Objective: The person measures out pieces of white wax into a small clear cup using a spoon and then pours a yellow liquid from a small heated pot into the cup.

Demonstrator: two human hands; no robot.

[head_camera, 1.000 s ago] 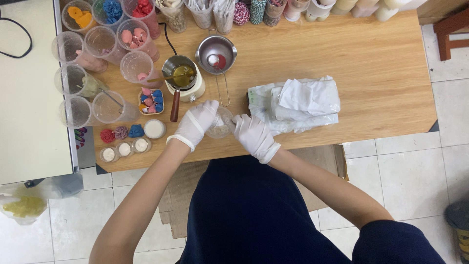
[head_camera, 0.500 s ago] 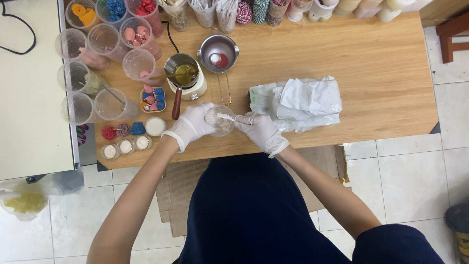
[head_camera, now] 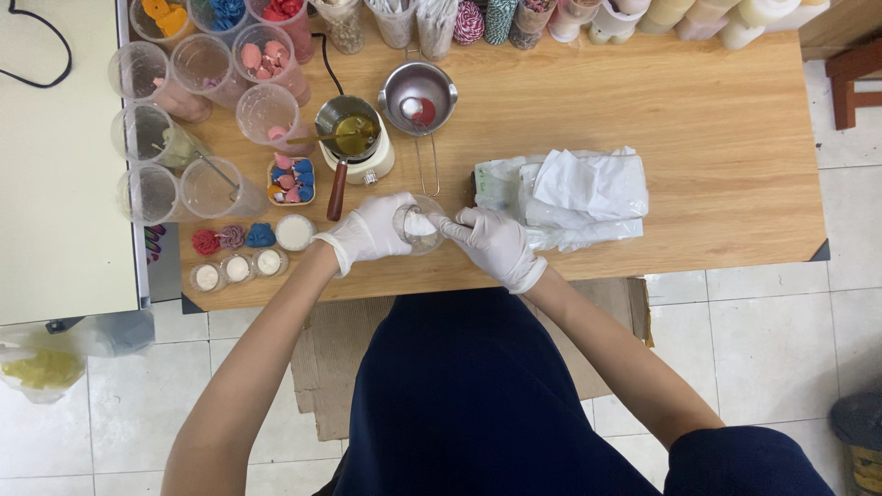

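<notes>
Now two white-gloved hands meet at the near edge of the wooden table (head_camera: 643, 101). The left hand (head_camera: 372, 230) has its fingers curled around a small clear glass cup (head_camera: 420, 227), and the right hand (head_camera: 491, 243) pushes pinched fingertips with a bit of white tissue into the cup's mouth. Compared with a second ago, the cup has shifted slightly toward the far side and the right fingers have gone deeper in. Two metal pots sit beyond: one with yellow-green liquid (head_camera: 352, 133), one with a red spot (head_camera: 418, 96). Three small white candles (head_camera: 237, 268) line the near left edge. A crumpled white plastic package (head_camera: 579, 197) lies just right of the hands.
</notes>
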